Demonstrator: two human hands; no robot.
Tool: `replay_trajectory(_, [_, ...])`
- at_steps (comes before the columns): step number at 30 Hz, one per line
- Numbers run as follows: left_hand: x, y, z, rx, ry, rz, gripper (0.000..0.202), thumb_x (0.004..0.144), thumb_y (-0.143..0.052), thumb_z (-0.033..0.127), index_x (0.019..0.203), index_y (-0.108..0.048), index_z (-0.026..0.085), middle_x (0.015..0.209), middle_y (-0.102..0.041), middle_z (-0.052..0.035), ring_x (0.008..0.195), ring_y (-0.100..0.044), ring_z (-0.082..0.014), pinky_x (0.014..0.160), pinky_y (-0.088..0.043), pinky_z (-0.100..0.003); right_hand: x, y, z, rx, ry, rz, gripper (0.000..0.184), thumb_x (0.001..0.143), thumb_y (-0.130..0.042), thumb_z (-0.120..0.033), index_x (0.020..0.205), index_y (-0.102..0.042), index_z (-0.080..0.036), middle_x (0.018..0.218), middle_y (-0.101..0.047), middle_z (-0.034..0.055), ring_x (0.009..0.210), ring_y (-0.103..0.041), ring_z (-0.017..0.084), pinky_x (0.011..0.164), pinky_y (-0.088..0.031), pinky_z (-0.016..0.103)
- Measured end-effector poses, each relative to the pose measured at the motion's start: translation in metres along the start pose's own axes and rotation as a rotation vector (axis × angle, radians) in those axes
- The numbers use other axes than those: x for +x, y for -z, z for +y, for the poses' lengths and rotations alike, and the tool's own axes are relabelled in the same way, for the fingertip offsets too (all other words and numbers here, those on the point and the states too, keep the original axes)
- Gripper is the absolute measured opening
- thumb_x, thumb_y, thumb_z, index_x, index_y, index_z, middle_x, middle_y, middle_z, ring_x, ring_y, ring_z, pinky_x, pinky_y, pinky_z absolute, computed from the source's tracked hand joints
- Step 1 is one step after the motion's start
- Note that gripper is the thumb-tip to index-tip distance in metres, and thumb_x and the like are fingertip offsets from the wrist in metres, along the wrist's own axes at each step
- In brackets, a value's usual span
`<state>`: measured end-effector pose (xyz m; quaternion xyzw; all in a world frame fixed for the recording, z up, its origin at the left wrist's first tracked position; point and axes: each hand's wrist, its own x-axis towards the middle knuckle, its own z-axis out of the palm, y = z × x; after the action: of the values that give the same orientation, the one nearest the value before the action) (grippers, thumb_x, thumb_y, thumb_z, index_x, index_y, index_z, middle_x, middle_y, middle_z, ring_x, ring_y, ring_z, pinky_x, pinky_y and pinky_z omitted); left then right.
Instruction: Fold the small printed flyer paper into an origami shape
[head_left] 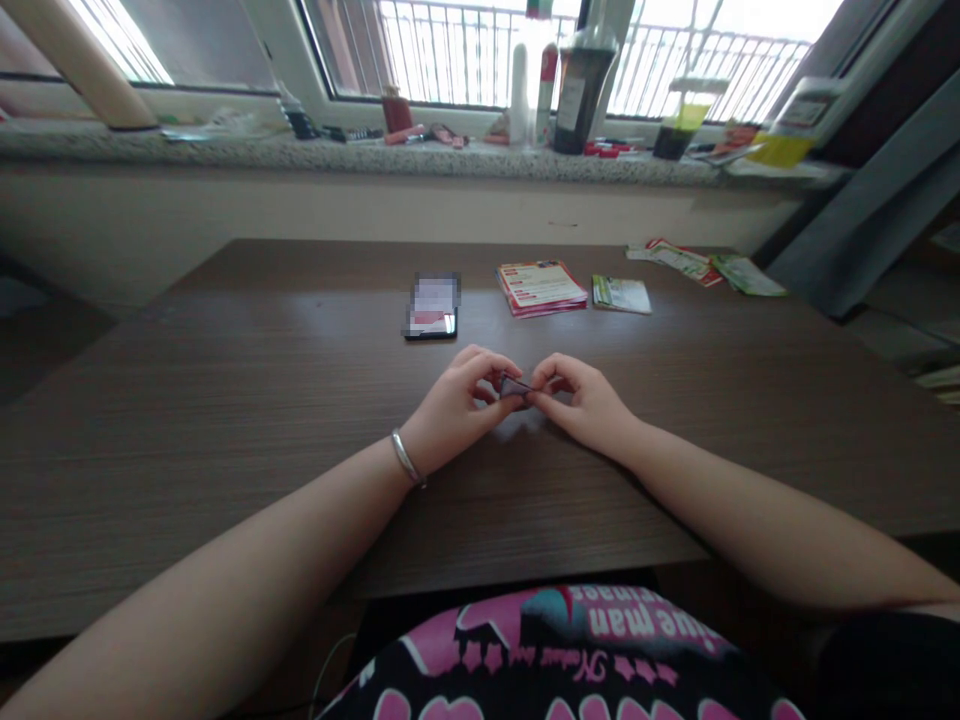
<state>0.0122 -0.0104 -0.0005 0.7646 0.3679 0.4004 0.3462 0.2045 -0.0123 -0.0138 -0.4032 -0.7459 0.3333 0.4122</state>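
My left hand (454, 402) and my right hand (577, 400) meet above the middle of a dark wood-grain table (225, 440). Both pinch a small folded piece of dark purplish paper (516, 386) between thumbs and fingertips. Much of that piece is hidden by my fingers, and its exact shape is hard to make out. A silver bangle (406, 458) circles my left wrist.
Behind my hands lie a smartphone (431, 335) with a blurred screen, a stack of red-and-white leaflets (541, 286), a small green-and-white card (622, 294), and loose papers (701, 265). Bottles and clutter stand on a stone windowsill (360, 155) beyond the table.
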Motion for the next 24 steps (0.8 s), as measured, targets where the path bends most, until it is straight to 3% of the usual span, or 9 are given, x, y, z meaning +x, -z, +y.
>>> replay_trajectory(3, [0.001,0.0,-0.002,-0.031,0.057,0.019,0.02,0.074,-0.067,0.027,0.088,-0.057,0.017,0.099,-0.054,-0.0038,0.086,-0.058,-0.0139,0.069,-0.055,-0.026,0.001,-0.002,0.002,0.198,-0.143,-0.034,0.014,0.077,-0.063,-0.028,0.08,-0.051,-0.02,0.068,-0.059,-0.0028,0.062,-0.059,0.011,0.06,-0.048,0.026])
replay_trajectory(7, [0.002,-0.002,-0.006,-0.169,0.196,-0.054,0.018,0.078,-0.063,0.029,0.085,-0.053,0.016,0.08,-0.061,-0.0011,0.072,-0.061,-0.0123,0.064,-0.051,-0.025,0.004,-0.003,0.004,0.38,-0.24,-0.008,0.024,0.073,-0.067,-0.033,0.078,-0.047,-0.02,0.063,-0.058,-0.005,0.057,-0.06,0.011,0.058,-0.049,0.026])
replay_trajectory(10, [0.002,-0.004,-0.006,-0.245,0.252,-0.045,0.017,0.077,-0.062,0.027,0.083,-0.051,0.015,0.072,-0.061,0.0012,0.065,-0.06,-0.0099,0.061,-0.048,-0.022,0.006,-0.005,0.004,0.435,-0.291,-0.034,0.029,0.071,-0.069,-0.035,0.078,-0.045,-0.021,0.062,-0.058,-0.0058,0.054,-0.06,0.01,0.054,-0.048,0.024])
replay_trajectory(16, [0.001,-0.007,-0.005,-0.249,0.258,-0.089,0.016,0.078,-0.062,0.028,0.085,-0.055,0.015,0.073,-0.061,0.0014,0.062,-0.058,-0.0091,0.057,-0.046,-0.021,0.006,-0.008,0.002,0.471,-0.29,-0.08,0.033,0.07,-0.07,-0.034,0.091,-0.048,-0.021,0.071,-0.061,-0.0048,0.057,-0.06,0.009,0.05,-0.048,0.021])
replay_trajectory(20, [-0.001,-0.01,-0.005,-0.227,0.265,-0.186,0.018,0.08,-0.06,0.031,0.086,-0.062,0.015,0.08,-0.067,-0.0021,0.07,-0.061,-0.0123,0.066,-0.049,-0.024,0.005,-0.008,-0.003,0.472,-0.29,-0.054,0.031,0.072,-0.069,-0.041,0.086,-0.05,-0.02,0.068,-0.061,-0.0047,0.051,-0.058,0.009,0.047,-0.049,0.022])
replay_trajectory(24, [-0.002,-0.011,-0.003,-0.174,0.269,-0.21,0.02,0.079,-0.06,0.033,0.086,-0.064,0.014,0.082,-0.068,-0.0033,0.07,-0.061,-0.0135,0.066,-0.048,-0.026,0.004,-0.008,-0.009,0.495,-0.323,-0.07,0.03,0.074,-0.066,-0.044,0.079,-0.047,-0.021,0.057,-0.057,-0.0066,0.042,-0.055,0.01,0.041,-0.047,0.023])
